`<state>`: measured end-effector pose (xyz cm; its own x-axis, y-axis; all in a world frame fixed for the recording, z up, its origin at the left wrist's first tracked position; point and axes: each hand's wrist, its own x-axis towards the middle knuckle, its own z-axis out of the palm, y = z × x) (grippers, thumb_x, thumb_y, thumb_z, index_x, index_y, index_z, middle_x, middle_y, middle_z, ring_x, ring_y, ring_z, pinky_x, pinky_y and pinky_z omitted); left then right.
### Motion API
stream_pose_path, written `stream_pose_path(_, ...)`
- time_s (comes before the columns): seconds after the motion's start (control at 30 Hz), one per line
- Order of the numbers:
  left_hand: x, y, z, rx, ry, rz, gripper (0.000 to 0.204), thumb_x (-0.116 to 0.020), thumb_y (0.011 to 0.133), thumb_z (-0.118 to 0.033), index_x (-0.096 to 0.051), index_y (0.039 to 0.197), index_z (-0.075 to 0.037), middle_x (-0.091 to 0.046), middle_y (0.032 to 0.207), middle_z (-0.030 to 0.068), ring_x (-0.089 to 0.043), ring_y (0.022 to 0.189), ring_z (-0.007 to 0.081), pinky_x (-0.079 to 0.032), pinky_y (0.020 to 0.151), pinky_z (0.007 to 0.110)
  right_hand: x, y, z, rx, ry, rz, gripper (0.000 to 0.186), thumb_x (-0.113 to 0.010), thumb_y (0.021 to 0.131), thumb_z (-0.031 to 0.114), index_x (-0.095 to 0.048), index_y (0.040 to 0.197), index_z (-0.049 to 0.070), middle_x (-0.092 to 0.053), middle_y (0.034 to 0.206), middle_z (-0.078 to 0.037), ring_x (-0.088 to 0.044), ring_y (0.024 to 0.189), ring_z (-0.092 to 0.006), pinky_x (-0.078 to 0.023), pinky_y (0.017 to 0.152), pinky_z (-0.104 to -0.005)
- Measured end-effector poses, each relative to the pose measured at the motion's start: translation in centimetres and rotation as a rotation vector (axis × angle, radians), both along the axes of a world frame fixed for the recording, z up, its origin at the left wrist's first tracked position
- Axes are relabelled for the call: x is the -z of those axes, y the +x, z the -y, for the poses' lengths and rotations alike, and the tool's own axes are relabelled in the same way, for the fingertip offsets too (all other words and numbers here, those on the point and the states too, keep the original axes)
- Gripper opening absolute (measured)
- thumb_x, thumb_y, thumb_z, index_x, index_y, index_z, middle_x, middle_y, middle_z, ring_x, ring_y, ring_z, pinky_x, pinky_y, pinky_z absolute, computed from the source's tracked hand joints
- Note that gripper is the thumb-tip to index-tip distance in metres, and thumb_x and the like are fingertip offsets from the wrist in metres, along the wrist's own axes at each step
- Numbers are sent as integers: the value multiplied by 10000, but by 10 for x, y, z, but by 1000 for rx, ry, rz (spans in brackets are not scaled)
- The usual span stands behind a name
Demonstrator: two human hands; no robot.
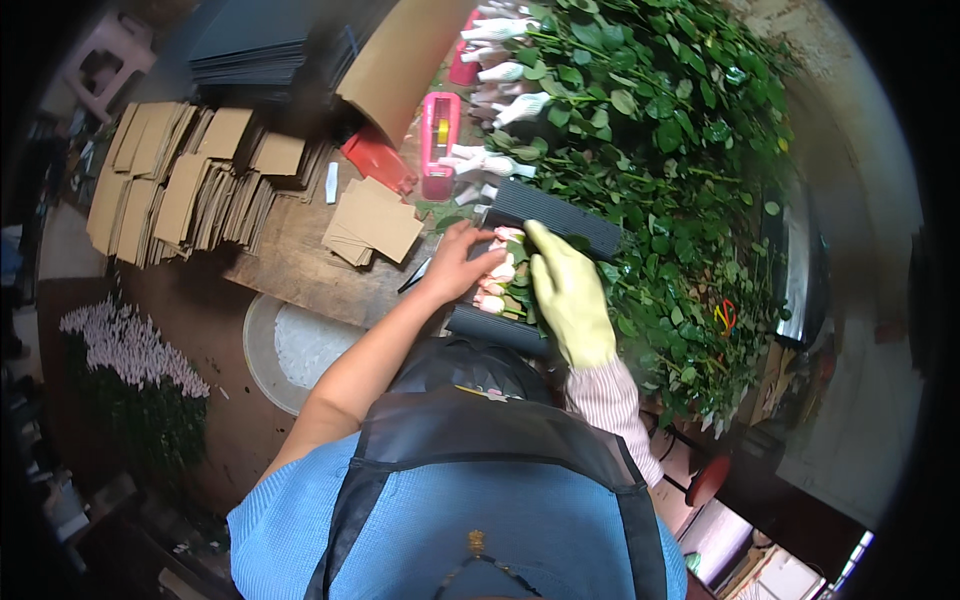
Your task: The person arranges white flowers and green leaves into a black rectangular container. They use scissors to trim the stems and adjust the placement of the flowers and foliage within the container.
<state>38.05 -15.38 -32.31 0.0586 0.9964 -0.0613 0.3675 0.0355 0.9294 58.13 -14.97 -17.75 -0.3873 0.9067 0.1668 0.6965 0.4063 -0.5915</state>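
A worn wooden table [300, 265] fills the middle of your view, crowded with packing stock and cut flowers. Along its far left lie fanned stacks of brown cardboard pieces [175, 185], with a smaller loose pile of the same cards [372, 222] nearer to you. A pink tape dispenser [440, 145] stands beyond that pile, and a broad roll of brown paper [400, 55] leans in from the top. To the right a great heap of leafy green rose stems [670, 170] covers the table, some buds wrapped in white netting sleeves [500, 72].

Straight ahead of you sits a dark corrugated sheet [555, 215], curled up at its far and near edges like a trough. A bunch of pale pink rosebuds [498, 272] lies in it, heads pointing to your left.

Your left hand [462, 262], bare, rests against the bud heads with fingers spread and only loosely curled, touching them rather than gripping. Your right hand [568, 292], in a yellow-green glove, lies flat and open across the stems and leaves just right of the buds, pressing down on them; it closes around nothing.

Below the table, on the left, a round white basin [285, 350] sits on the floor, and further left a bed of pale lilac flowers [125, 345] stretches out.
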Motion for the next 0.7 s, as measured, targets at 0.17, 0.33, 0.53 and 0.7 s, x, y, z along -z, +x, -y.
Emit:
stream_pose_path(0.17, -47, -79, 20, 7, 189, -862, 841, -896, 676, -166, -537, 1435, -129, -485, 1483, 179, -452, 1354, 380, -392, 1071, 503, -30, 17, 52, 290, -100, -167, 408, -560, 1004, 89, -587, 1394, -26, -633, 1370, -246, -617, 1265, -384, -469, 1103, -406)
stream_pose_path(0.33, -22, -122, 22, 121, 294, -956, 571, -831, 765, -203, -668, 1311, -162, -579, 1434, 81, -520, 1235, 328, -414, 985, 484, -27, 21, 65, 246, -115, -47, 391, -579, 1016, 123, -599, 1393, 21, -633, 1371, -230, -605, 1263, -397, -469, 1096, -421)
stream_pose_path(0.53, -72, -144, -6, -175, 766, -974, 270, -690, 980, -243, -731, 1238, -174, -710, 1239, 27, -602, 1003, 221, -451, 876, 370, -29, 21, 71, 257, -155, -171, 420, -601, 1009, 139, -591, 1408, 6, -630, 1387, -225, -666, 1180, -336, -503, 1039, -393)
stream_pose_path(0.7, -123, -73, 12, -170, 9, 435, 165, -596, 1070, -184, -702, 1073, -58, -624, 914, -49, -543, 825, 50, -461, 716, 249, -45, -3, 66, 302, -660, -591, 545, -695, 989, 208, -531, 1457, -18, -677, 1270, -138, -681, 909, -96, -541, 780, -244)
